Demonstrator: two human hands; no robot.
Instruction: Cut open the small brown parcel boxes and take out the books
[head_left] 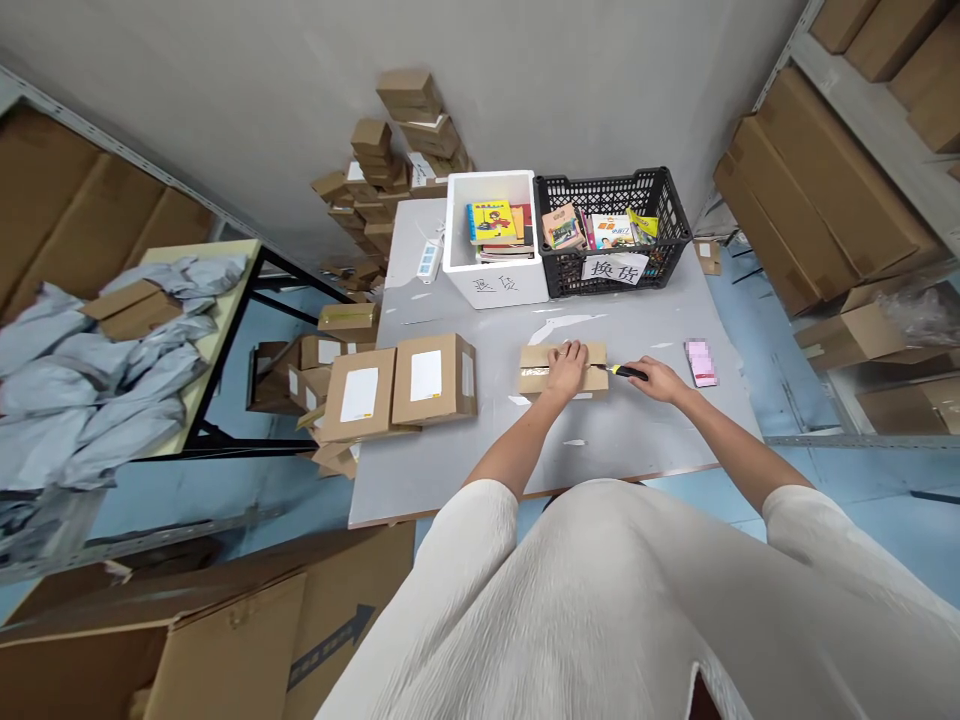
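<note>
We are holding a small cardboard box (pixel 534 356) on the gray table (pixel 480 455), directly in front of us. Our left hand (pixel 568 368) is pressing on its top, fingers close together; we cannot tell whether they are gripping an edge. Our right hand (pixel 658 380) is clamping its fingers around the handle of a knife (pixel 630 373), whose front end is pointing at the box's right end.

A dark gap is showing along the middle seam on both sides of our left hand, so the top seems at least partly cut. The flaps are lying nearly flat, so the box is not yet standing open. Two larger boxes (pixel 360 395) (pixel 435 380) are sitting to the left, looking closed.

Our left hand is covering the middle of the seam, hiding whether the gap is running through. The contents are staying out of sight, and the blade's tip is blurring into the cardboard.
</note>
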